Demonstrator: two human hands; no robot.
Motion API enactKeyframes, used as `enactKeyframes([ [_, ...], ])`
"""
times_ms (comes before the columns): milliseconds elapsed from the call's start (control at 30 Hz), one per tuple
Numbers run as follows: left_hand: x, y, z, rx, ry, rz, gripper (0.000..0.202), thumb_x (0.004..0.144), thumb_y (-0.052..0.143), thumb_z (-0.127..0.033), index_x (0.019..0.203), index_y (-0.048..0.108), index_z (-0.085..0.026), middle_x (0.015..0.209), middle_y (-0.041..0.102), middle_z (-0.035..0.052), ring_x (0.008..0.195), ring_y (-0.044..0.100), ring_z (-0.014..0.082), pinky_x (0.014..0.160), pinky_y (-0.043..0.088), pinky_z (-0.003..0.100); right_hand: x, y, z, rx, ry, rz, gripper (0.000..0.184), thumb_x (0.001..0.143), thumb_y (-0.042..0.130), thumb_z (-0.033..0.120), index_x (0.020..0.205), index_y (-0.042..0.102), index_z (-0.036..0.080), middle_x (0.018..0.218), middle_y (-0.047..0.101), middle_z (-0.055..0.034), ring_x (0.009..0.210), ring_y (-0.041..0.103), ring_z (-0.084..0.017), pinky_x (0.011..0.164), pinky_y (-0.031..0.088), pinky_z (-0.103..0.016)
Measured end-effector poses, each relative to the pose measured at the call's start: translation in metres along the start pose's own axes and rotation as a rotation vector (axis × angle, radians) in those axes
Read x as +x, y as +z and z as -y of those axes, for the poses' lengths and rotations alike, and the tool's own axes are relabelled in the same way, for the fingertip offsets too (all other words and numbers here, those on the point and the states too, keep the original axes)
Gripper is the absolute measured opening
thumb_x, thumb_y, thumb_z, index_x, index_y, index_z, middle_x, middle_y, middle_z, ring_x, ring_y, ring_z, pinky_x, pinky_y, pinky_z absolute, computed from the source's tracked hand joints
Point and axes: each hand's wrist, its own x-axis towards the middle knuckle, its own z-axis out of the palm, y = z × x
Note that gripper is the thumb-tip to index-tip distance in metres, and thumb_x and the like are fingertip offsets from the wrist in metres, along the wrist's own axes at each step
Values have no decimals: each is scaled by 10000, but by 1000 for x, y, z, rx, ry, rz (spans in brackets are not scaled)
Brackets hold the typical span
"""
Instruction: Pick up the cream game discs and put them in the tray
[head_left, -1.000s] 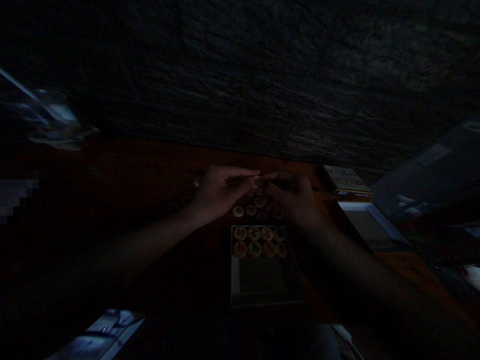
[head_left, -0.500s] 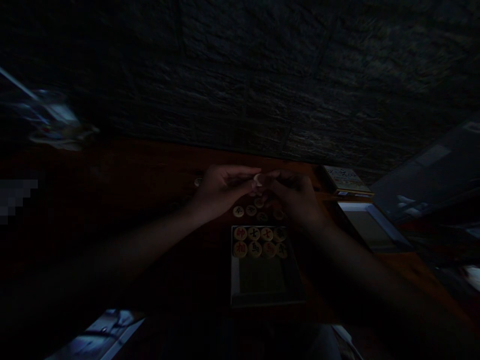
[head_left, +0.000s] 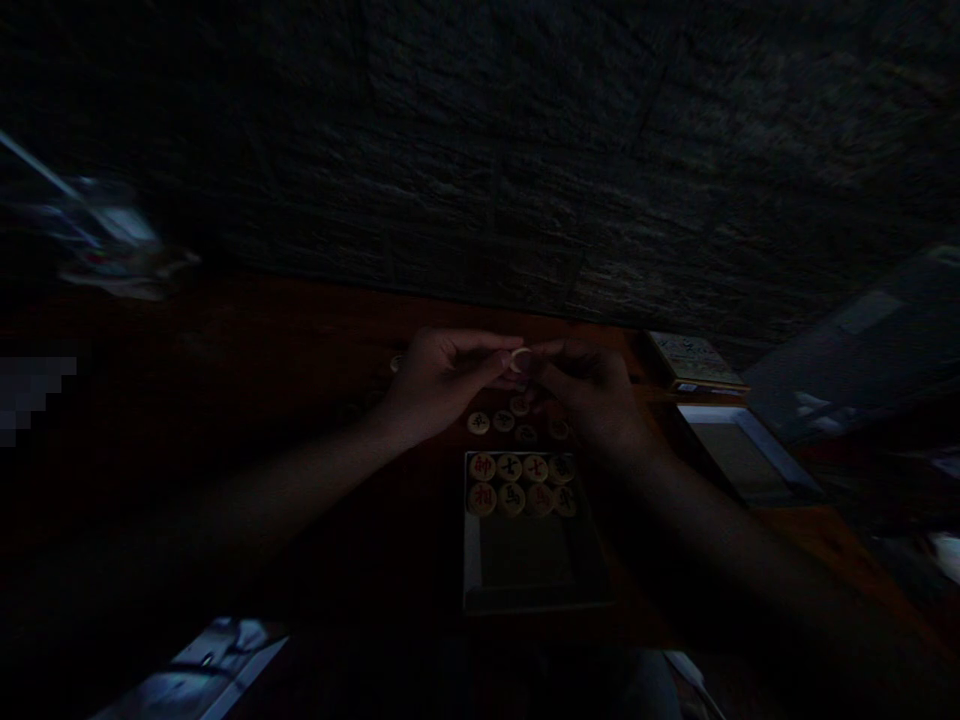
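Note:
Between the fingertips of my left hand (head_left: 450,375) and my right hand (head_left: 589,385) is a round Chinese chess piece (head_left: 519,360), pinched from both sides above the table. Its face cannot be read in the dim light. Below my hands, several loose chess pieces (head_left: 478,423) lie on the wood. Nearer to me stands an open shallow box (head_left: 471,560); two rows of pieces (head_left: 511,499) with red and black characters fill its far part, and the near part shows its bare bottom. Another piece (head_left: 397,364) lies just left of my left hand.
A box lid or tray (head_left: 739,450) lies to the right, with a printed box (head_left: 694,362) behind it. A stone wall (head_left: 480,180) rises behind the wooden table (head_left: 285,310). At the far left stands a blurred clear container (head_left: 120,225) with a stick.
The chess piece between my fingertips has turned slightly, so its pale rim shows at another angle. Both hands stay in nearly the same place.

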Motion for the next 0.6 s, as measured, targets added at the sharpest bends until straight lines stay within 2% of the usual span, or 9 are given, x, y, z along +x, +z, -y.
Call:
enactKeyframes([
  [133,1,0,0,27,-12,-10,279,845,820,-352,1059,811,-172,1050,817,93,926,786,223,888,638,375,-1,0,0,-12,20,-17,373,790,837,507,904,783,156,632,714,-26,532,648,-145,511,528,-251],
  [233,2,-1,-1,73,25,15,314,789,862,-311,1065,801,-174,1086,811,99,980,776,232,918,615,366,-1,0,0,8,21,-1,413,757,862,518,937,777,156,661,730,-32,525,644,-142,501,519,-249],
  [433,0,0,-3,186,95,75,242,800,830,-238,1033,801,-177,1048,814,82,960,768,217,880,603,322,-3,4,4,-5,32,-21,421,701,893,548,762,748,158,593,694,-23,466,590,-118,437,456,-221],
  [600,0,1,-4,129,18,49,234,854,797,-315,1055,817,-198,1025,821,66,908,776,212,842,619,325,-3,4,5,0,7,-7,385,781,842,531,778,773,153,605,693,-21,479,597,-113,457,473,-218],
])
